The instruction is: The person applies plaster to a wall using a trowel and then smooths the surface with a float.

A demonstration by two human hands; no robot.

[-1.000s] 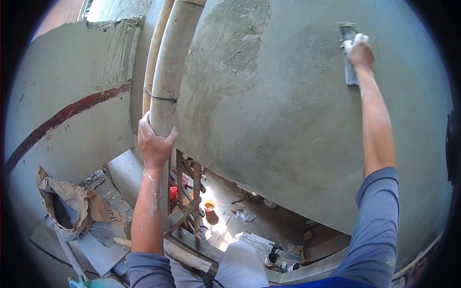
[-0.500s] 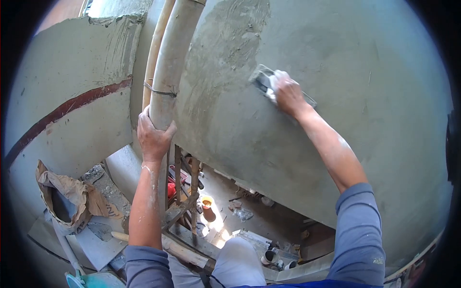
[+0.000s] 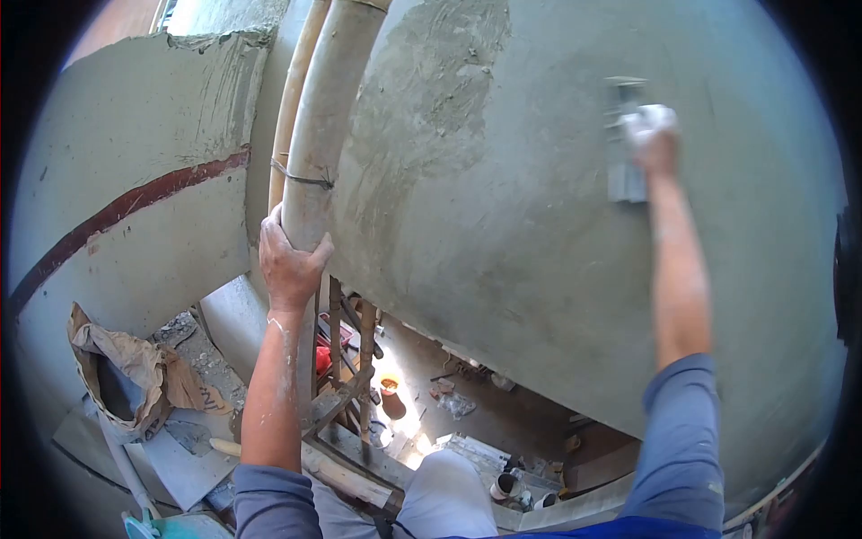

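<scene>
While I watch through the head camera, the largest thing before me is the grey plastered wall (image 3: 521, 242), spreading behind and around the right-hand grip. Left of the left-hand grip stands a paler wall section (image 3: 180, 260) crossed by a dark red band (image 3: 130, 206).

Rising from my left-hand grip is a thick bamboo pole (image 3: 330, 90), with a thinner pole (image 3: 292, 112) along its left side. My left hand (image 3: 289, 268) is spread around the thick one, thumb on its right side and fingers on its left; the arm reaches up with the forearm nearly upright. My right arm stretches up and forward, almost straight, the grey sleeve ending near the elbow.

Below and left of the left grip, a torn paper sack (image 3: 121, 373) gapes open. In my right hand (image 3: 656, 139), closed at its handle, is a plastering trowel (image 3: 627, 184), its long blade roughly upright against the plaster; motion blur hides how the fingers wrap. Below and right of the left grip, far down, sits a small yellow-rimmed bucket (image 3: 389, 386). Smallest is the wire tie (image 3: 308, 181) around the poles, just above the left grip.
</scene>
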